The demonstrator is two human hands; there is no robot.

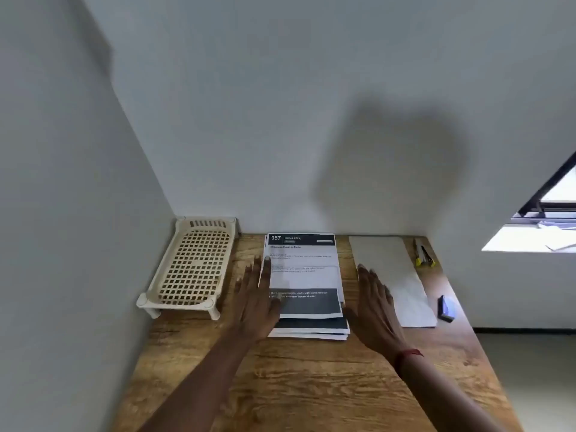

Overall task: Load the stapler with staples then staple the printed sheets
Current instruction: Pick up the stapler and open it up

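Observation:
A stack of printed sheets (304,275) with black header and footer bands lies in the middle of the wooden desk (296,378). My left hand (257,299) is flat and open on the stack's left edge, fingers spread. My right hand (375,310) hovers open just right of the stack, over the desk and the edge of a blank white sheet (394,275). A small dark blue stapler (446,308) sits near the desk's right edge, apart from both hands. No staples can be made out.
A cream plastic lattice rack (191,268) stands in the back left corner. Pens with yellow tips (424,254) lie at the back right. White walls close the desk at the back and left; a window (548,213) opens at right.

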